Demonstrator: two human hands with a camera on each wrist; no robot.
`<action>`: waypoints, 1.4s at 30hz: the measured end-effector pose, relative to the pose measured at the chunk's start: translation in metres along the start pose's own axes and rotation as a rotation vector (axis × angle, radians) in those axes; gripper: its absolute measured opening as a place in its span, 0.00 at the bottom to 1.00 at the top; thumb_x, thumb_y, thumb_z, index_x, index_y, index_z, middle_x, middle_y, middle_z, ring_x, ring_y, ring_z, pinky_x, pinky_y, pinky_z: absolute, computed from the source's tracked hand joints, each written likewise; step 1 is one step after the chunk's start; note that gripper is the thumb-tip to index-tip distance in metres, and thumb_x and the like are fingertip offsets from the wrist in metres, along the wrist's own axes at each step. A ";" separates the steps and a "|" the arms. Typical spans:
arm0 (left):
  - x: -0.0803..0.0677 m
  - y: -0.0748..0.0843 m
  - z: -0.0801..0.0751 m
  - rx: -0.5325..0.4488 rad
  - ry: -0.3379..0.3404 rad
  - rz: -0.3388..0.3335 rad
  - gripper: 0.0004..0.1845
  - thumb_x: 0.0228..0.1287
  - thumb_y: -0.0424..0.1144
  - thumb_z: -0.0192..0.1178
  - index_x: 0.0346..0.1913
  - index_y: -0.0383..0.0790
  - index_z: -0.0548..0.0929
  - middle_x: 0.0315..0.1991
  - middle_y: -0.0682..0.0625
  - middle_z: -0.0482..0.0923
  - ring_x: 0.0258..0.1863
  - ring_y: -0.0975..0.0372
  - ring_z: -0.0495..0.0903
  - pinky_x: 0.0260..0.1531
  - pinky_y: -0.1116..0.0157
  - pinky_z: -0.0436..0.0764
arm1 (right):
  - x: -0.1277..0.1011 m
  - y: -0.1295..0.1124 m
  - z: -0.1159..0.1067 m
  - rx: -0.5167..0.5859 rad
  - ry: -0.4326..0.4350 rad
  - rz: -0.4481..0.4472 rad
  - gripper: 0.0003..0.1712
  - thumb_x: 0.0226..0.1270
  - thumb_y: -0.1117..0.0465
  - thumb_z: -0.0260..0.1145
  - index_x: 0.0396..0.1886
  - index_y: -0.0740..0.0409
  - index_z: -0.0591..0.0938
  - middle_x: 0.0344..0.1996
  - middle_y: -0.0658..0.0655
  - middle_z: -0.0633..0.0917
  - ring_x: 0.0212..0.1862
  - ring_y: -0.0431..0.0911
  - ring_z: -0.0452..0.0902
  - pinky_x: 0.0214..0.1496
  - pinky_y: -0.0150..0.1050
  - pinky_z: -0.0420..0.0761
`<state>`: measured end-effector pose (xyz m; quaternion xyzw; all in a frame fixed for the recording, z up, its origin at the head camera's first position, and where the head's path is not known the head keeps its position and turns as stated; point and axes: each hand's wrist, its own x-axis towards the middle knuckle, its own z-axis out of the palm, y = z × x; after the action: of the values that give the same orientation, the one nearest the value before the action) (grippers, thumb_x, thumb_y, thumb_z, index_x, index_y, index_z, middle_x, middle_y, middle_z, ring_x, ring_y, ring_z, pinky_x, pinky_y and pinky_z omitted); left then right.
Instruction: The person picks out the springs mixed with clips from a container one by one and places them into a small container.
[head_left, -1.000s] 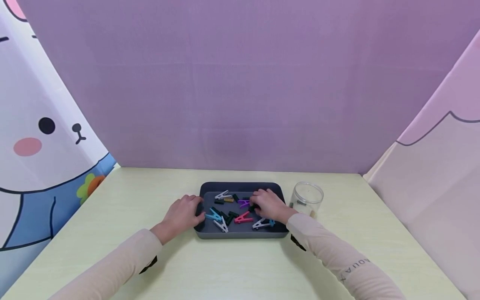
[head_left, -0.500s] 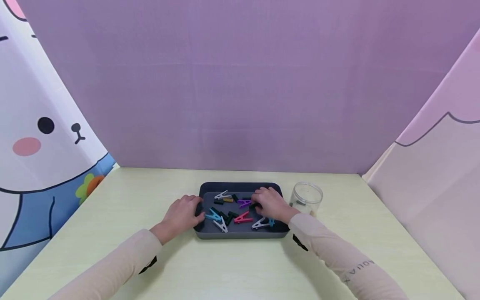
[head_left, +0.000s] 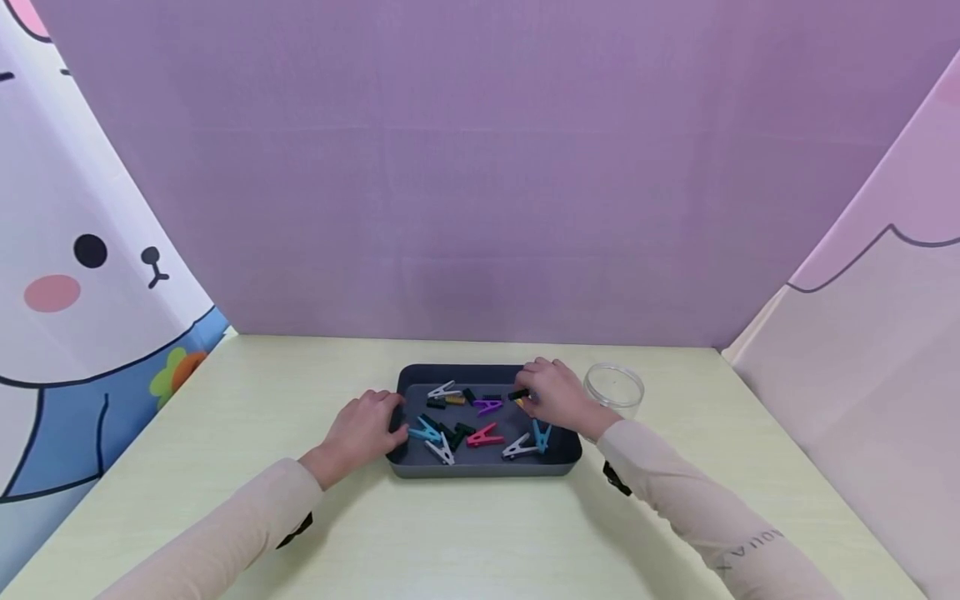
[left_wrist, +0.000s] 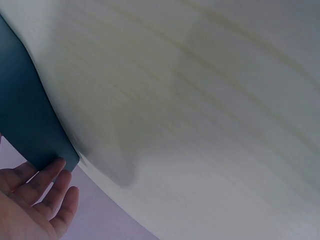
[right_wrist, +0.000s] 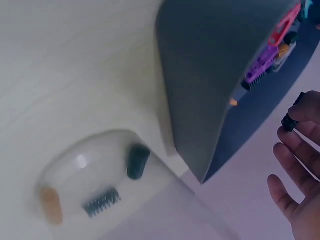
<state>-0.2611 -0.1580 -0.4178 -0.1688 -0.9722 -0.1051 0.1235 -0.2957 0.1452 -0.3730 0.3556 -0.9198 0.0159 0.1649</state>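
In the head view, a dark grey tray (head_left: 483, 470) holds colored plastic clips, among them a red clip (head_left: 485, 435), a purple clip (head_left: 489, 406) and a white clip (head_left: 441, 450), with small dark ridged pieces (head_left: 463, 429) between them. My left hand (head_left: 365, 429) grips the tray's left rim, fingers against its outer wall in the left wrist view. Over the tray's right rear part, my right hand (head_left: 557, 396) pinches a small dark ridged piece (right_wrist: 291, 117) between thumb and fingertips. Its exact kind is unclear.
A clear round jar (head_left: 615, 387) stands right of the tray, partly behind my right hand. The right wrist view shows a brown piece (right_wrist: 50, 205), a toothed dark piece (right_wrist: 101, 201) and a dark cylinder (right_wrist: 137, 161) inside. A purple cloth (head_left: 480, 208) rises behind the table.
My right hand has lifted and moved rightward toward the jar with the dark ridged piece, uncovering more of a blue clip. The left hand keeps its place on the tray.
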 end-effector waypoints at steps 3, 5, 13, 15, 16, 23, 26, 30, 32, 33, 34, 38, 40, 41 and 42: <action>0.000 0.000 0.000 -0.003 -0.003 -0.002 0.21 0.51 0.48 0.63 0.45 0.38 0.80 0.41 0.46 0.81 0.37 0.56 0.78 0.35 0.58 0.79 | -0.003 0.005 -0.005 0.005 0.002 0.024 0.08 0.49 0.62 0.68 0.32 0.52 0.83 0.32 0.48 0.83 0.35 0.44 0.74 0.38 0.43 0.74; 0.000 0.000 0.000 -0.003 -0.002 -0.002 0.21 0.51 0.47 0.63 0.45 0.37 0.80 0.40 0.46 0.81 0.37 0.56 0.77 0.35 0.58 0.79 | -0.005 0.008 -0.009 0.011 0.004 0.038 0.08 0.49 0.62 0.68 0.33 0.52 0.83 0.32 0.48 0.82 0.36 0.44 0.74 0.40 0.44 0.75; 0.000 0.001 -0.001 -0.003 0.002 0.002 0.21 0.51 0.47 0.63 0.45 0.37 0.80 0.41 0.45 0.81 0.37 0.55 0.78 0.35 0.58 0.79 | -0.014 0.021 -0.030 0.027 0.072 0.060 0.09 0.48 0.64 0.67 0.33 0.54 0.83 0.32 0.50 0.82 0.36 0.46 0.74 0.39 0.47 0.76; 0.000 0.000 -0.001 -0.003 0.007 0.004 0.21 0.51 0.47 0.63 0.44 0.37 0.80 0.40 0.46 0.81 0.38 0.55 0.78 0.36 0.58 0.79 | -0.017 0.025 -0.034 0.028 0.092 0.068 0.08 0.48 0.64 0.68 0.32 0.55 0.83 0.31 0.50 0.82 0.35 0.46 0.74 0.36 0.45 0.75; -0.001 0.000 -0.001 -0.003 0.010 0.005 0.20 0.51 0.47 0.63 0.44 0.37 0.80 0.40 0.45 0.81 0.38 0.55 0.78 0.36 0.58 0.79 | -0.018 0.027 -0.036 0.030 0.102 0.072 0.08 0.48 0.64 0.67 0.32 0.55 0.83 0.31 0.50 0.82 0.34 0.45 0.74 0.35 0.45 0.75; -0.001 0.000 0.000 -0.004 0.016 0.004 0.20 0.51 0.47 0.63 0.45 0.37 0.80 0.41 0.45 0.81 0.39 0.54 0.78 0.37 0.57 0.79 | -0.029 0.043 -0.044 0.021 0.141 0.110 0.07 0.48 0.65 0.67 0.30 0.56 0.82 0.29 0.51 0.82 0.32 0.44 0.74 0.32 0.43 0.74; 0.000 0.000 0.000 -0.006 0.009 0.002 0.21 0.51 0.47 0.63 0.45 0.37 0.80 0.42 0.45 0.81 0.40 0.54 0.78 0.37 0.57 0.79 | -0.034 0.049 -0.046 0.027 0.151 0.130 0.08 0.47 0.65 0.67 0.31 0.57 0.82 0.30 0.52 0.82 0.33 0.45 0.75 0.34 0.43 0.75; 0.000 -0.001 0.002 -0.001 0.012 0.006 0.21 0.51 0.48 0.63 0.45 0.37 0.80 0.41 0.45 0.81 0.39 0.54 0.78 0.36 0.57 0.79 | -0.041 0.056 -0.048 0.025 0.167 0.154 0.08 0.46 0.65 0.67 0.30 0.57 0.82 0.30 0.52 0.83 0.34 0.47 0.76 0.36 0.45 0.76; 0.000 -0.002 0.002 0.000 0.013 0.007 0.21 0.51 0.47 0.63 0.45 0.37 0.80 0.41 0.45 0.81 0.38 0.54 0.78 0.35 0.58 0.79 | -0.044 0.060 -0.049 0.027 0.178 0.164 0.08 0.46 0.66 0.67 0.30 0.57 0.82 0.30 0.52 0.82 0.34 0.48 0.76 0.36 0.45 0.76; 0.000 -0.002 0.002 -0.001 0.013 0.007 0.21 0.51 0.48 0.63 0.45 0.37 0.80 0.41 0.45 0.81 0.38 0.55 0.78 0.35 0.58 0.79 | -0.046 0.062 -0.049 0.027 0.183 0.166 0.08 0.46 0.66 0.66 0.30 0.57 0.82 0.30 0.52 0.82 0.34 0.48 0.76 0.35 0.45 0.75; 0.000 -0.002 0.002 -0.001 0.013 0.008 0.21 0.51 0.48 0.63 0.45 0.37 0.80 0.41 0.45 0.81 0.38 0.55 0.78 0.35 0.58 0.79 | -0.048 0.064 -0.049 0.027 0.189 0.169 0.08 0.45 0.66 0.66 0.29 0.57 0.82 0.29 0.52 0.82 0.34 0.48 0.76 0.35 0.45 0.75; 0.000 -0.002 0.003 -0.002 0.012 0.009 0.21 0.51 0.48 0.63 0.45 0.37 0.80 0.41 0.45 0.81 0.39 0.54 0.78 0.36 0.58 0.79 | -0.055 0.069 -0.048 0.033 0.209 0.182 0.08 0.45 0.67 0.66 0.29 0.58 0.82 0.27 0.52 0.82 0.33 0.48 0.75 0.33 0.44 0.74; 0.000 -0.002 0.003 -0.003 0.014 0.010 0.21 0.51 0.48 0.63 0.45 0.37 0.80 0.41 0.45 0.81 0.39 0.54 0.78 0.36 0.58 0.79 | -0.059 0.071 -0.047 0.036 0.212 0.192 0.08 0.44 0.67 0.66 0.28 0.58 0.82 0.27 0.52 0.81 0.32 0.48 0.75 0.34 0.44 0.74; 0.000 -0.002 0.003 -0.003 0.014 0.010 0.21 0.51 0.48 0.63 0.45 0.37 0.80 0.41 0.45 0.81 0.39 0.54 0.78 0.36 0.58 0.79 | -0.060 0.072 -0.047 0.036 0.212 0.197 0.08 0.44 0.67 0.66 0.28 0.58 0.82 0.27 0.52 0.81 0.32 0.47 0.75 0.34 0.44 0.74; 0.001 -0.002 0.003 -0.004 0.014 0.009 0.21 0.51 0.48 0.63 0.45 0.37 0.80 0.41 0.45 0.81 0.39 0.54 0.78 0.36 0.58 0.79 | -0.062 0.073 -0.046 0.034 0.210 0.201 0.07 0.44 0.67 0.66 0.28 0.59 0.82 0.26 0.52 0.81 0.32 0.47 0.75 0.34 0.44 0.74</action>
<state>-0.2630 -0.1589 -0.4210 -0.1728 -0.9703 -0.1074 0.1305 -0.2880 0.2467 -0.3428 0.2610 -0.9281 0.0850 0.2516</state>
